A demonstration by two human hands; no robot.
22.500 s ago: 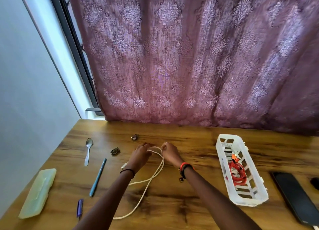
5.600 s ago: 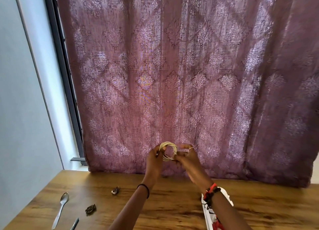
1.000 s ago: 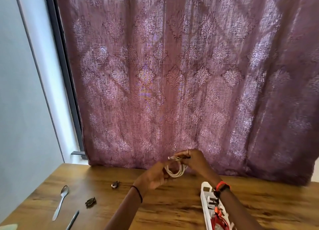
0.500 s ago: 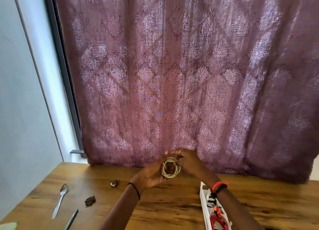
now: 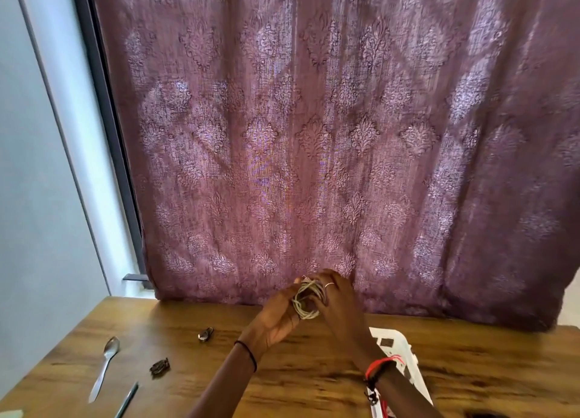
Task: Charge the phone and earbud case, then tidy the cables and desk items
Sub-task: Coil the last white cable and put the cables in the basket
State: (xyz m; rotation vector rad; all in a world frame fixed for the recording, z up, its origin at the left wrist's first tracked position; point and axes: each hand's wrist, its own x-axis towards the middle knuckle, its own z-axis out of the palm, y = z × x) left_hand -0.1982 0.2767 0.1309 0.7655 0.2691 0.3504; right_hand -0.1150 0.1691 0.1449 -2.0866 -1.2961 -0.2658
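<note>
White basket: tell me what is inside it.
Little shows. The white basket is mostly covered by the right forearm and cut off by the frame. A sliver of something red shows near the bottom edge; the rest of its contents are hidden.

We see two bare forearms, the left forearm (image 5: 224,384) and the right forearm (image 5: 406,397), uncovered down to the lower edge of the view. A thin black band (image 5: 249,353), plain and snug, circles the left wrist. The right wrist carries a red band (image 5: 381,362) of several thin strands. Just below it a dark cord (image 5: 372,392) hangs with small knots or beads; we cannot tell which. A slim silver ring (image 5: 329,285) sits on one finger of the right grip (image 5: 342,307). The left grip (image 5: 276,318) itself is bare.
</note>
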